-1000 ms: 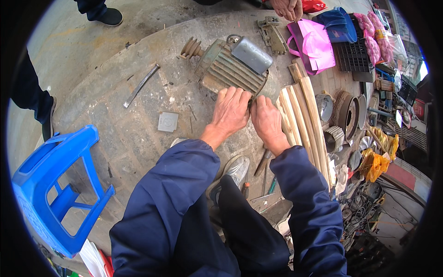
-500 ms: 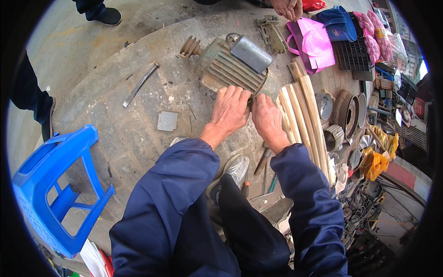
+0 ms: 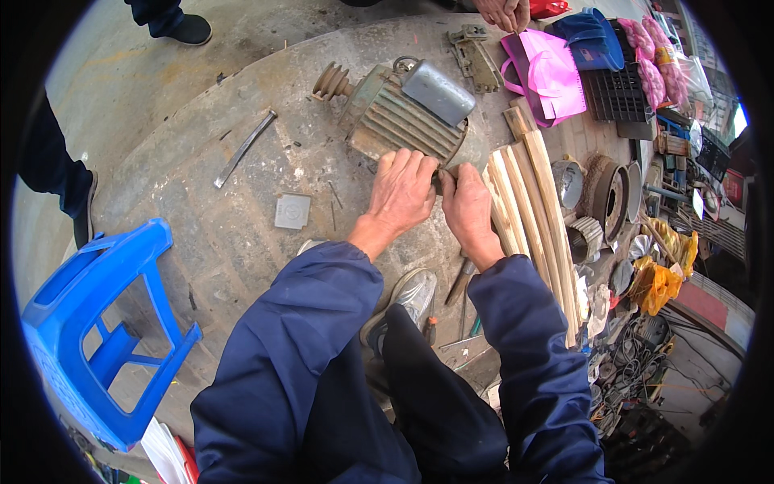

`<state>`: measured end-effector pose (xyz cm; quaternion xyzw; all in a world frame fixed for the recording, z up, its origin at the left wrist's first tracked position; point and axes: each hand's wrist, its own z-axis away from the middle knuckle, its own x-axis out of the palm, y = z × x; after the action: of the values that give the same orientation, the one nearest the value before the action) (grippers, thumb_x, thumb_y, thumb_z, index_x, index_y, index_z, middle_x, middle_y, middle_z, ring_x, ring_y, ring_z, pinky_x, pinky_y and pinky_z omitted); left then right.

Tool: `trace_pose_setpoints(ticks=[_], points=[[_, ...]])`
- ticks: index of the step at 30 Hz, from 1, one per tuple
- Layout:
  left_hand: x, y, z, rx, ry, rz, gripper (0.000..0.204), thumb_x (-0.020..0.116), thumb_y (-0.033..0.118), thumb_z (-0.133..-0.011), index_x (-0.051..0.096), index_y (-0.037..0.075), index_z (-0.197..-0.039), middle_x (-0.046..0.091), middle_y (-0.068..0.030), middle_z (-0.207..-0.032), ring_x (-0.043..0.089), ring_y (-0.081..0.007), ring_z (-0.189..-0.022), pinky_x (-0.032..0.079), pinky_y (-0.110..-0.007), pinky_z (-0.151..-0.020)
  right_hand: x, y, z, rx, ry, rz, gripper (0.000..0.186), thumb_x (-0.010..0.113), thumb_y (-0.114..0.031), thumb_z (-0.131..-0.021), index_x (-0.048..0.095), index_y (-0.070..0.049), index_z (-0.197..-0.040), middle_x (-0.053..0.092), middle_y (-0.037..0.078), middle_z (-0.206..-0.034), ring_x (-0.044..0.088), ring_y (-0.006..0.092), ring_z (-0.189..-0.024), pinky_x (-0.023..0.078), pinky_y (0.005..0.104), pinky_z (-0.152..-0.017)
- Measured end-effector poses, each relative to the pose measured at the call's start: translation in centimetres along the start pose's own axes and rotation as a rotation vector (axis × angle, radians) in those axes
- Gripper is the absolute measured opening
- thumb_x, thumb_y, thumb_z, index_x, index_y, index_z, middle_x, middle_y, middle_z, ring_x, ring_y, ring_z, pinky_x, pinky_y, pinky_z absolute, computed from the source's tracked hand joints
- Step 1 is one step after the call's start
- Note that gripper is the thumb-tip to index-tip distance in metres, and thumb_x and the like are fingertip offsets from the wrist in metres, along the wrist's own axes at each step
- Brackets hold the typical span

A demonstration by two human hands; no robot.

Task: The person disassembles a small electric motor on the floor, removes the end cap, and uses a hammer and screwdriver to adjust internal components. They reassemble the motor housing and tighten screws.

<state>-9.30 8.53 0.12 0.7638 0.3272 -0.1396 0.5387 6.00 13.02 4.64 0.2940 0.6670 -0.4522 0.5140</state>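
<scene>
One worn green motor [image 3: 403, 125] lies on the concrete floor [image 3: 234, 242], mid-scene, just beyond the hands; cone-stepped pulley [image 3: 332, 82] at its left end, grey box [image 3: 439, 90] on its body. Left hand [image 3: 403, 191]: fingers curled close together at the motor's near edge, thumb hidden. Right hand [image 3: 469, 211]: fingers folded in, thumb raised near the index finger, just right of the left hand. A small dark piece [image 3: 438, 181] shows between the two; cannot tell whether either hand grips it. Markings: square grey plate [image 3: 292, 210], left of the hands, bears a round emblem, detail too fine to make out. Pink bag [image 3: 556, 81], far right, carries small print along its edge, too small to read. Blue stool [image 3: 105, 323], near left, has a raised pattern on the seat, unclear. Metal bar [image 3: 246, 149] to the far left; wooden strips [image 3: 528, 214] bundled right of the right hand. Another person's hands [image 3: 506, 12] are above the pink bag.
</scene>
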Motion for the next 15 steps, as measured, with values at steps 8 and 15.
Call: trace_pose_setpoints(ticks=[8, 15], points=[[0.04, -0.08, 0.10, -0.001, -0.016, -0.001, 0.039, 0.075, 0.011, -0.077, 0.062, 0.007, -0.113, 0.061, -0.0099, -0.103, 0.059, -0.0304, -0.103, 0.043, -0.046, -0.096, 0.38, 0.59, 0.40, 0.007, 0.032, -0.085, 0.022, 0.077, -0.014, -0.098, 0.058, -0.002, -0.100, 0.069, 0.025, -0.092, 0.068, 0.0493, -0.079, 0.054, 0.0546, -0.067], [-0.38, -0.01, -0.14, 0.003, -0.035, 0.012, 0.042, 0.077, 0.012, -0.077, 0.061, 0.007, -0.115, 0.061, -0.0105, -0.104, 0.059, -0.0322, -0.104, 0.043, -0.047, -0.097, 0.48, 0.37, 0.51, 0.041, 0.051, -0.126, 0.020, 0.078, -0.012, -0.096, 0.060, -0.002, -0.099, 0.070, 0.024, -0.092, 0.069, 0.0482, -0.078, 0.054, 0.0533, -0.067]])
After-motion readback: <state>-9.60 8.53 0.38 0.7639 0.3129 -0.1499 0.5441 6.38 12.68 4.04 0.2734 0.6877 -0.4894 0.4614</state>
